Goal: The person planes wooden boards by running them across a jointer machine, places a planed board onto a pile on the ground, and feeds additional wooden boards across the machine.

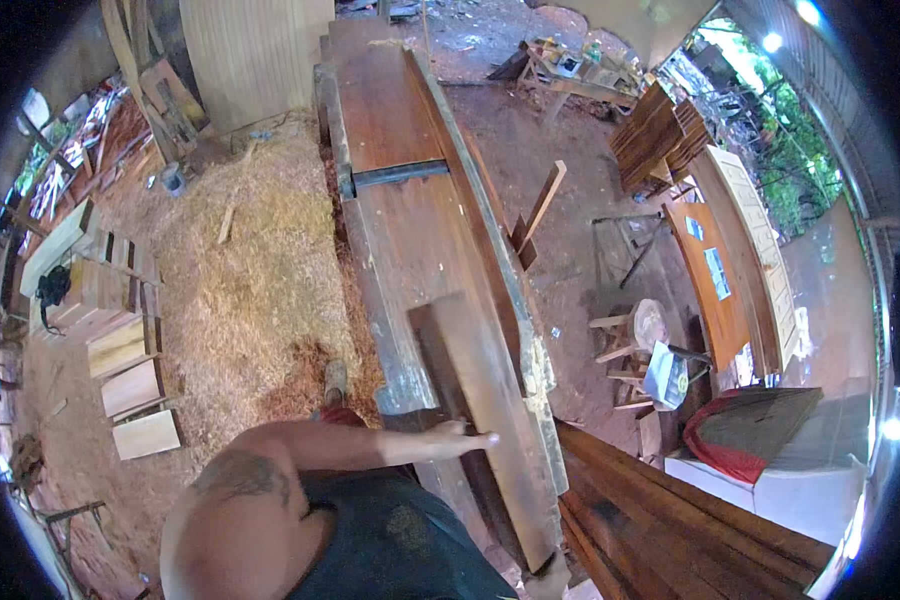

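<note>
A long brown wooden board [490, 420] lies tilted over the wooden workbench [390, 225], with a dark gap along its left side. My left hand [455, 441] reaches across from the left and grips the board by its left edge, a digit laid over the upper face. At the bottom of the picture my right hand [548, 580] is closed around the board's near end; most of its fingers are hidden or cut off by the lower rim. A dark metal bar [400, 174] crosses the bench farther off.
Wood shavings [270, 240] cover the floor left of the bench. Pale timber blocks [135, 385] stand in a row at far left. Dark planks [670, 510] lean at lower right. A round stool [648, 325], an orange-brown panel [708, 275] and a cluttered far table [580, 75] stand right.
</note>
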A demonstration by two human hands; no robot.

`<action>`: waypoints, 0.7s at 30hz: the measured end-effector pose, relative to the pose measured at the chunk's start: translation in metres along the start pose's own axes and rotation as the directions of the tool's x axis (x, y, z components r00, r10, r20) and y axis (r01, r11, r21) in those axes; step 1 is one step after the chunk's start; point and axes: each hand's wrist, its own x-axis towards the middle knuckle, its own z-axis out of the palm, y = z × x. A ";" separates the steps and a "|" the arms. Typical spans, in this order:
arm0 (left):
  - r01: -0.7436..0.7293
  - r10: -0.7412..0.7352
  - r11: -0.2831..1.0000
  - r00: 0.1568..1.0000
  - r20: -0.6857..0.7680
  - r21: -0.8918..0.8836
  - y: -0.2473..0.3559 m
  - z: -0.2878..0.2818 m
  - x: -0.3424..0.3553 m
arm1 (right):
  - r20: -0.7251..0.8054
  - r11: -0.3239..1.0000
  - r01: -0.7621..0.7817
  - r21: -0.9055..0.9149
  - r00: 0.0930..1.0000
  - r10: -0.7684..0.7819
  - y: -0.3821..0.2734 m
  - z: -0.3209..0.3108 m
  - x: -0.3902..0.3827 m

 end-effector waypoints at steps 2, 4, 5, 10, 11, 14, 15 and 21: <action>0.024 -0.023 0.998 0.999 -0.033 0.050 0.016 0.034 0.029 | -0.069 0.999 0.036 0.023 0.997 -0.034 0.023 -0.005 0.003; -0.022 0.019 0.999 0.997 -0.080 -0.042 0.023 0.054 0.046 | -0.139 0.997 0.071 0.042 0.988 -0.065 0.034 -0.007 -0.003; -0.120 0.108 0.984 0.990 -0.096 -0.130 0.026 0.057 0.055 | -0.164 0.998 0.026 0.064 0.986 -0.015 0.036 -0.010 -0.006; -0.129 0.046 0.983 0.859 -0.510 -0.128 0.049 0.047 0.111 | -0.220 0.970 0.224 -0.096 0.945 -0.240 0.019 -0.022 0.064; -0.141 0.042 0.976 0.866 -0.498 -0.163 0.055 0.029 0.122 | -0.249 0.954 0.289 -0.080 0.921 -0.300 0.011 -0.023 0.082; -0.145 0.021 0.970 0.849 -0.528 -0.194 0.074 -0.013 0.133 | -0.290 0.910 0.401 -0.103 0.864 -0.413 -0.016 -0.031 0.125; -0.140 0.004 0.965 0.853 -0.522 -0.221 0.080 -0.027 0.133 | -0.309 0.885 0.445 -0.136 0.830 -0.465 -0.027 -0.031 0.137; -0.221 0.055 0.956 0.783 -0.619 -0.195 0.105 -0.110 0.128 | -0.338 0.871 0.484 -0.083 0.809 -0.481 -0.104 -0.028 0.186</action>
